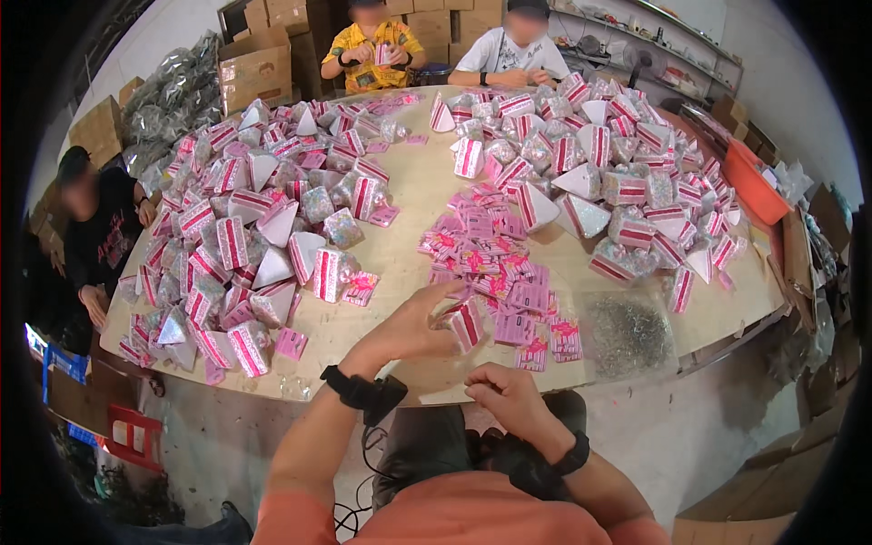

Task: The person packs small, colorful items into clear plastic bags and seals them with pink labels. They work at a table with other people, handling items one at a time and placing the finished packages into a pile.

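Observation:
My left hand [411,329] curls round a cake-slice-shaped piece [469,325] with white sides and dark pink bands, close to the table's near edge. Just right of it, my right hand [510,398] is closed with its fingers bent in. Whatever its fingers may hold is too small or hidden to make out. Beyond both hands spreads a loose pile of pink printed cards [486,259], some reaching down beside the held slice.
Heaps of wrapped cake-slice pieces cover the table [400,204] at left [232,245] and right [627,186]. A clear tray of small bits [627,334] lies near my right. An orange tub [756,182] stands at the right edge. Three people work around the table.

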Demonstrator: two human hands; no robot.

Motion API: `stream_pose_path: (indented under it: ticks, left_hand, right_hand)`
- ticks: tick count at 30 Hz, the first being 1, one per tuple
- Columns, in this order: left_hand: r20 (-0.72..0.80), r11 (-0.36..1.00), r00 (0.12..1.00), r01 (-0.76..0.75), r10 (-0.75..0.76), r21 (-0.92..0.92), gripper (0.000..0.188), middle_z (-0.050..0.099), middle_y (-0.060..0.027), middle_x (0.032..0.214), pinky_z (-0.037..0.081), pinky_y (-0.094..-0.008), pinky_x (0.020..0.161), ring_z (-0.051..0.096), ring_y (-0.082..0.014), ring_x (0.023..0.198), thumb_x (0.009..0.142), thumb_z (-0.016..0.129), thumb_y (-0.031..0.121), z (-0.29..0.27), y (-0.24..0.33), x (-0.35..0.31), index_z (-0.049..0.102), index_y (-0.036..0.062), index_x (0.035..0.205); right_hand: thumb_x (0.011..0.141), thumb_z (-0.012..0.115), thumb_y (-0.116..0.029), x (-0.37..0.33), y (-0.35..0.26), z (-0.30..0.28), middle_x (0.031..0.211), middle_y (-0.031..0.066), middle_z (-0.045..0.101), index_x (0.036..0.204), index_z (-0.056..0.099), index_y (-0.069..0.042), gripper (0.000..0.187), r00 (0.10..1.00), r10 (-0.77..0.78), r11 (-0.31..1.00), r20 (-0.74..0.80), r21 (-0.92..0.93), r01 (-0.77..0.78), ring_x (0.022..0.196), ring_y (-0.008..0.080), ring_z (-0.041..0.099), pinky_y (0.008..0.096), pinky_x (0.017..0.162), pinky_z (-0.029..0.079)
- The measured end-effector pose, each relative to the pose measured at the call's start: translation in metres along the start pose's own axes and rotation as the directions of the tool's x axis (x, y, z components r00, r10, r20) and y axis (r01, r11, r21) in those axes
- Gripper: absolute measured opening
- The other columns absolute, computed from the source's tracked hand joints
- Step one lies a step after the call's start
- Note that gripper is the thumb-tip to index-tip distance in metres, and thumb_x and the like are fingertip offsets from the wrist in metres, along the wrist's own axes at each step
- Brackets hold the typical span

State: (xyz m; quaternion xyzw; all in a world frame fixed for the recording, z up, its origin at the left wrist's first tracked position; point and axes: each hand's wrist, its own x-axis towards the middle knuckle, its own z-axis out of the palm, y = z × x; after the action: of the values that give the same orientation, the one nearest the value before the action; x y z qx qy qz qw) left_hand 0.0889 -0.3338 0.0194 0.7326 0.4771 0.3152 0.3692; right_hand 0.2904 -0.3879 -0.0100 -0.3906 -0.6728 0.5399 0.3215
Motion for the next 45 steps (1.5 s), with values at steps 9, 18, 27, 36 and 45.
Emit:
stream_pose_path:
  ticks: [9,18,27,36,45]
  left_hand:
    - [-0.284,0.977,0.946,0.107,-0.157,-0.184,0.058,0.053,-0.0085,0.100,0.047,-0.0306,0.078,0.054,-0.0181,0.092,0.066,0.068,0.005,0.000,-0.011,-0.020,0.041,0.0027,0.117]
    - [-0.687,0.627,0.680,-0.425,-0.255,-0.653,0.059,0.048,-0.0073,0.108,0.043,-0.0289,0.087,0.050,-0.0157,0.099,0.073,0.064,0.000,0.031,0.038,-0.054,0.032,-0.0007,0.122]
    - [-0.779,0.704,0.609,-0.488,-0.149,-0.516,0.062,0.045,-0.0096,0.111,0.041,-0.0281,0.088,0.049,-0.0153,0.100,0.070,0.071,0.007,0.032,0.051,-0.065,0.033,-0.0009,0.118]
    - [-0.716,0.578,0.648,-0.489,-0.260,-0.653,0.057,0.045,-0.0089,0.108,0.042,-0.0271,0.085,0.050,-0.0150,0.098,0.071,0.069,0.006,0.031,0.054,-0.069,0.034,-0.0006,0.116]
    - [-0.765,0.680,0.594,-0.454,-0.251,-0.576,0.058,0.044,-0.0086,0.108,0.042,-0.0260,0.085,0.049,-0.0138,0.098,0.071,0.071,0.008,0.033,0.057,-0.069,0.033,0.0005,0.115]
  right_hand:
    - [0.081,0.058,-0.009,-0.003,-0.011,-0.009,0.069,0.0019,0.055,0.088,0.058,0.001,0.013,0.999,0.027,0.999,-0.042,0.018,-0.027,0.064,0.0064,0.047,0.0226,0.058,0.040]
    - [0.079,0.057,-0.009,0.010,-0.091,-0.008,0.083,0.0148,0.060,0.092,0.058,0.001,0.016,0.929,-0.361,0.915,-0.079,-0.220,0.337,0.070,0.0237,0.058,0.0293,0.064,0.046]
    - [0.078,0.058,-0.009,0.022,-0.102,0.009,0.079,0.0144,0.058,0.092,0.057,-0.002,0.016,0.823,-0.563,0.759,-0.070,-0.438,0.482,0.072,0.0314,0.057,0.0352,0.060,0.045]
    - [0.076,0.060,-0.005,0.019,-0.115,0.014,0.079,0.0153,0.060,0.090,0.059,0.000,0.015,0.861,-0.507,0.753,-0.039,-0.506,0.420,0.072,0.0292,0.059,0.0333,0.062,0.046]
    - [0.078,0.058,-0.011,0.023,-0.109,0.018,0.074,0.0131,0.057,0.091,0.056,-0.003,0.016,0.812,-0.583,0.683,-0.013,-0.549,0.482,0.066,0.0303,0.057,0.0385,0.054,0.044]
